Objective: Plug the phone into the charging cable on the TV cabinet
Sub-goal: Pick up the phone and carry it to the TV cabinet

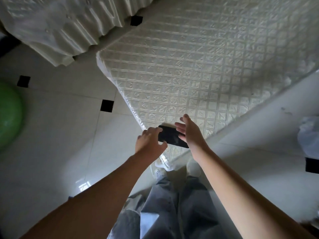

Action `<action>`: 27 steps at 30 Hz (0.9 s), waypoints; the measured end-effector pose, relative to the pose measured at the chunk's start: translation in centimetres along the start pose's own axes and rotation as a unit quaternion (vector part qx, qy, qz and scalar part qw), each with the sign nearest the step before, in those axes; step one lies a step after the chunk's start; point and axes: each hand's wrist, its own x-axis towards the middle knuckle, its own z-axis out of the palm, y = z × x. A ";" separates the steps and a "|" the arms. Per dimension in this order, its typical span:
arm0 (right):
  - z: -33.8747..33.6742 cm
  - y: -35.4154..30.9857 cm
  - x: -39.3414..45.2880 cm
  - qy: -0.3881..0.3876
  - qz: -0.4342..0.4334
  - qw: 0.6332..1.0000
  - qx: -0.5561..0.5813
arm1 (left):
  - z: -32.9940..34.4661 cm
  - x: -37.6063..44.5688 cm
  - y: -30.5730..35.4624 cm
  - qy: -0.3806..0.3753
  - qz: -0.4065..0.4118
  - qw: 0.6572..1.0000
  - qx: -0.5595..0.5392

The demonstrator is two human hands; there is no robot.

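Observation:
A black phone [170,136] lies flat near the corner of a white quilted mattress [198,66]. My left hand [149,142] holds the phone's left end, with fingers on its far edge and the thumb on its near edge. Just to the right, my right hand [189,131] is held up with fingers spread, covering the phone's right end; I cannot tell if it touches it. No charging cable or TV cabinet is in view.
The floor is pale tile with small black squares [107,105]. A green ball [8,114] sits at the left edge. Another covered piece of furniture [51,28] fills the top left. A white ledge [259,121] runs along the mattress's right side. My legs and shoes [172,200] are below.

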 end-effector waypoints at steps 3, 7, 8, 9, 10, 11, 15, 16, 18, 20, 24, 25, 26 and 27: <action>-1.3 1.8 2.3 0.010 -0.002 1.000 0.003 | 3.4 2.4 -0.4 -0.021 0.097 0.985 0.144; -2.8 3.2 4.7 0.005 0.000 0.999 0.032 | 6.8 5.2 -0.8 -0.073 0.177 0.927 0.323; -3.0 3.5 5.2 0.006 -0.002 0.999 0.041 | 7.4 5.7 -0.8 -0.077 0.190 0.914 0.350; -3.2 3.7 5.7 0.008 -0.005 0.999 0.047 | 7.9 6.2 -0.8 -0.076 0.203 0.903 0.370; -3.4 3.9 6.0 0.009 -0.010 0.999 0.049 | 8.4 6.6 -0.7 -0.075 0.218 0.893 0.386; -3.5 4.0 6.3 0.010 -0.015 0.999 0.048 | 8.9 7.0 -0.6 -0.073 0.231 0.884 0.400; -3.9 4.0 6.8 0.008 -0.019 0.998 0.053 | 10.3 8.2 -0.4 -0.059 0.249 0.866 0.430; -4.0 3.9 6.8 0.005 -0.017 0.998 0.057 | 10.4 8.5 -0.2 -0.056 0.244 0.868 0.429; -4.2 3.9 6.9 0.000 -0.011 0.998 0.064 | 10.6 8.9 0.2 -0.064 0.228 0.880 0.411; -4.4 3.8 6.9 -0.002 -0.007 0.998 0.070 | 10.6 9.0 0.7 -0.079 0.197 0.905 0.367; -4.8 3.3 6.6 -0.003 0.002 0.997 0.073 | 10.1 8.9 2.0 -0.109 0.060 0.978 0.169; -4.9 3.0 6.5 -0.005 0.003 0.997 0.077 | 9.8 8.9 2.3 -0.122 0.013 0.986 0.110; -4.9 2.7 6.3 -0.009 0.003 0.997 0.079 | 9.5 8.9 2.6 -0.139 -0.034 0.988 0.051; -5.0 2.3 6.1 -0.011 0.001 0.997 0.081 | 9.1 8.9 2.8 -0.160 -0.081 0.983 -0.027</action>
